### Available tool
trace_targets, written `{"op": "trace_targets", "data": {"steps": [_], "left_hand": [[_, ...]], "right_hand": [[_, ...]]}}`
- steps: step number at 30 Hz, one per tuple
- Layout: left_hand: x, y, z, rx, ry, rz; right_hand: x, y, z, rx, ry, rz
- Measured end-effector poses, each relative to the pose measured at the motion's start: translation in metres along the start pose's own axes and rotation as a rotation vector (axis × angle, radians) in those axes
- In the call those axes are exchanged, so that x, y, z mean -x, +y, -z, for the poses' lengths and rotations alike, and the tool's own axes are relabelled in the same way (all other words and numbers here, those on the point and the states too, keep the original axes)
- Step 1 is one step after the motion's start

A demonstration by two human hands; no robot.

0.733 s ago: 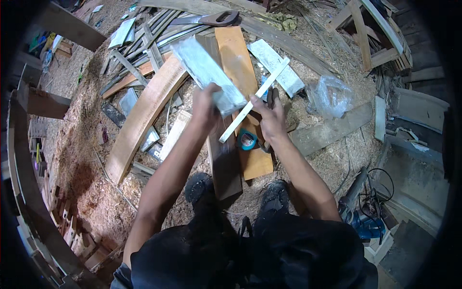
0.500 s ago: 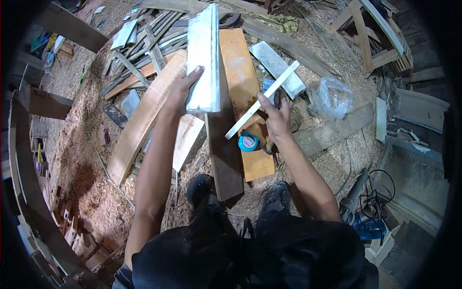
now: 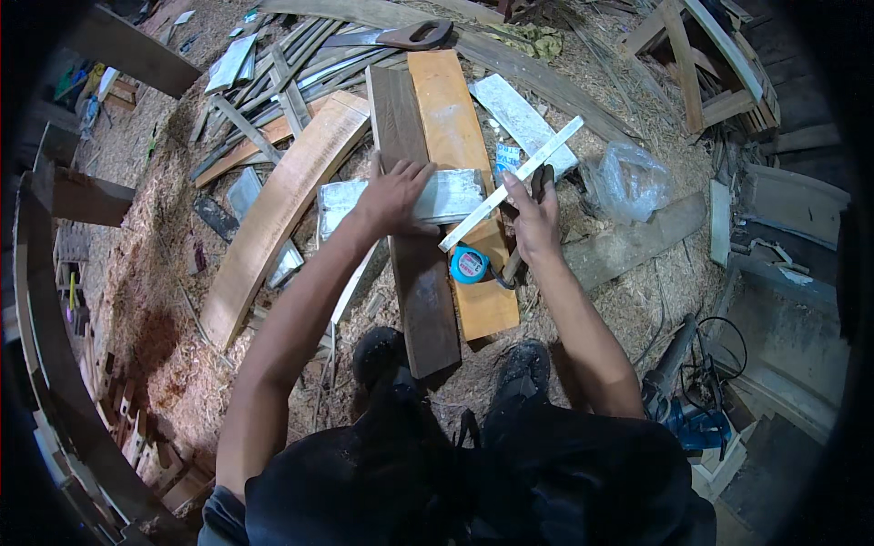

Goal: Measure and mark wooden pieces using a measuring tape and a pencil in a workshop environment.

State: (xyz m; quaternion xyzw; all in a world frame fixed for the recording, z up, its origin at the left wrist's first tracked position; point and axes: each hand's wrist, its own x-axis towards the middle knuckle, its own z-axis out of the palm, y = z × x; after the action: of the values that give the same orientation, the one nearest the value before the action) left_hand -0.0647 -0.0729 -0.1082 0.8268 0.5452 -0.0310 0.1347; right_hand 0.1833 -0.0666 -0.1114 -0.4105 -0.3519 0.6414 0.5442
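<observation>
A white-painted board [image 3: 452,193] lies crosswise over the dark plank [image 3: 423,309] and the orange plank [image 3: 448,118]. My left hand [image 3: 393,196] is on top of that board, its fingers over the far edge and its thumb side toward the near one. In my right hand [image 3: 535,218] is a thin pale wooden strip [image 3: 555,143], pinched and slanting up to the right. Its lower end hangs by the board's right end. Just below sits a turquoise tape measure [image 3: 469,264] on the orange plank, beside a wooden handle [image 3: 513,267] partly hidden by my right hand.
A handsaw [image 3: 419,35] rests on piled wood strips [image 3: 287,86] at the back. Left lies a wide curved plank [image 3: 282,209]. A clear plastic bag [image 3: 630,185] and a grey board [image 3: 637,244] are at right, with a blue power tool [image 3: 696,428] nearer me. Wood shavings cover the floor.
My left hand has turned the white board from upright to crosswise and lowered it onto the planks, uncovering the handsaw. The strip in my right hand has shifted slightly up and right.
</observation>
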Motion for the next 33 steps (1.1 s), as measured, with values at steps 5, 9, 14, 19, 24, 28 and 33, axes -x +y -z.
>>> {"op": "trace_targets", "data": {"steps": [5,9,14,19,24,28,33], "left_hand": [[0.001,-0.022,0.035,-0.008,-0.017,-0.104],[0.009,-0.031,0.111,0.129,-0.095,-0.164],[0.014,0.006,0.140,0.121,-0.161,-0.173],[0.016,0.017,0.148,0.280,-0.312,-0.053],[0.004,0.022,0.154,0.366,-0.448,-0.016],[-0.001,0.012,0.148,0.363,-0.455,-0.052],[-0.004,0.009,0.145,0.340,-0.474,-0.036]], "right_hand": [[0.008,-0.017,-0.003,-0.022,-0.034,-0.036],[0.002,-0.022,0.009,-0.035,-0.225,-0.032],[0.006,-0.018,0.001,0.033,-0.275,0.078],[0.009,-0.018,-0.003,-0.035,-0.243,0.085],[0.006,-0.017,0.004,-0.025,-0.216,0.073],[0.010,-0.023,-0.005,-0.022,-0.218,0.066],[0.013,-0.028,-0.014,0.044,-0.270,0.113]]}}
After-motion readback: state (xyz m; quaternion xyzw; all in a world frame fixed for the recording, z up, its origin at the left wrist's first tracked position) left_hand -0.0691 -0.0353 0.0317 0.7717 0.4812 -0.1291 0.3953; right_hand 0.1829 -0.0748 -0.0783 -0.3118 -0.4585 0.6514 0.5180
